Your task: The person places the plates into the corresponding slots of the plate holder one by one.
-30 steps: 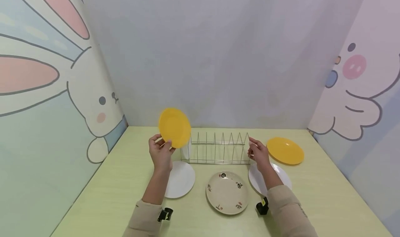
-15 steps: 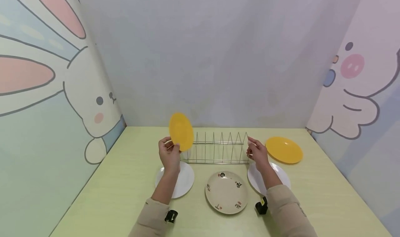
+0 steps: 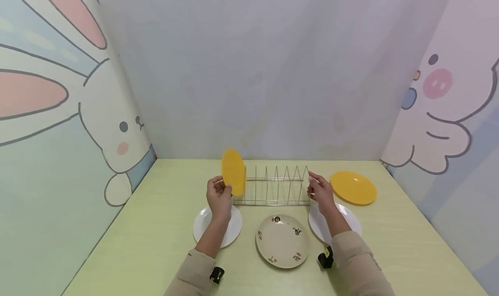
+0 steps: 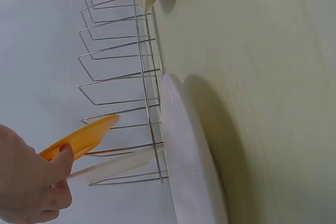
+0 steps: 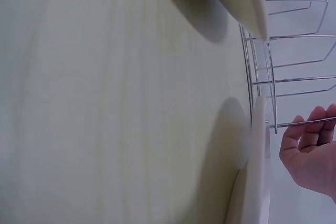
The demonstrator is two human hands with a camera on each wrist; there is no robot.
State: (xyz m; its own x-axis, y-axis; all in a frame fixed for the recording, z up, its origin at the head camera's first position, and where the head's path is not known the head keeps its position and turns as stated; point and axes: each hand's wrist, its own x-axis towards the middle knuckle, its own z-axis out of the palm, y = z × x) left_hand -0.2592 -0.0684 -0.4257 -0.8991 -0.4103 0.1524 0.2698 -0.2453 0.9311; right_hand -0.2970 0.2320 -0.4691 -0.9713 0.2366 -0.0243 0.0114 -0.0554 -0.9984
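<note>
We are holding the yellow plate (image 3: 233,172) in our left hand (image 3: 219,196), pinching its lower edge with the thumb on the near face and the fingers behind. The plate is standing nearly on edge, leaning a little, at the left end of the rack (image 3: 273,205). In the left wrist view its far rim is overlapping the wires near that end, though we are not managing to tell whether it is touching them. With our right hand (image 3: 321,194) we are gripping the end wire on the other side, fingers curling round it, seemingly bracing the frame. A pale plate (image 4: 118,166) is already standing in the rack, close to the left end and just beside the yellow one. So we are judging that we are in the middle of racking: the plate is being lined up with a slot and is not yet seated. The next move is probably calling for squaring the plate with the wires, lowering it between two of them clear of the pale one, and loosening the pinch only once the rim is resting. Four more are lying on the table (image 3: 409,252): the left white plate (image 3: 231,229), the beige plate (image 3: 282,242), the right white plate (image 3: 319,224) and the second yellow plate (image 3: 353,187).
</note>
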